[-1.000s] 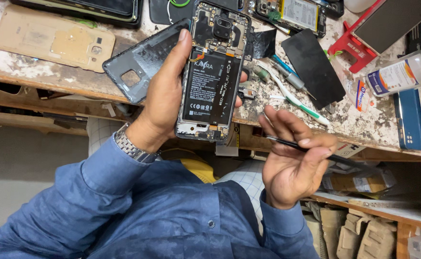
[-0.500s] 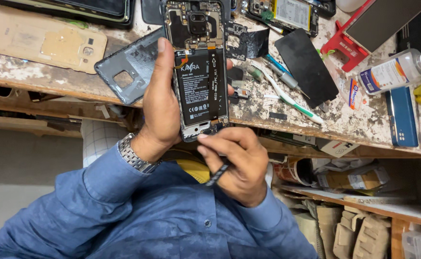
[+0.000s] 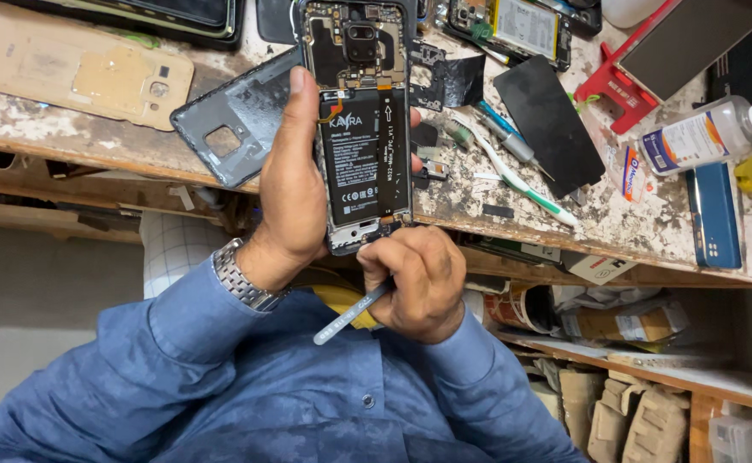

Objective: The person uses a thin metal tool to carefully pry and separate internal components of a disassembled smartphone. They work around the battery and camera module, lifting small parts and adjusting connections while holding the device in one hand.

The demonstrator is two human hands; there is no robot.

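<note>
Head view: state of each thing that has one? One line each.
opened phone: back cover off, battery and board exposed, held upright above the bench edge
left hand: gripping the phone's side
right hand: closed on the metal pry tool, at the phone's bottom end
grey back cover: detached, lying on the bench
clear squeeze bottle: lying on its side, capped
blue phone: lying flat

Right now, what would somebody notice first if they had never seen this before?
First, the opened phone with its back off and black battery showing, gripped upright by the left hand at the bench edge. Just below it, the right hand holds a thin metal tool at the phone's bottom end. Then the messy workbench behind, with a grey back cover lying left of the phone.
</note>
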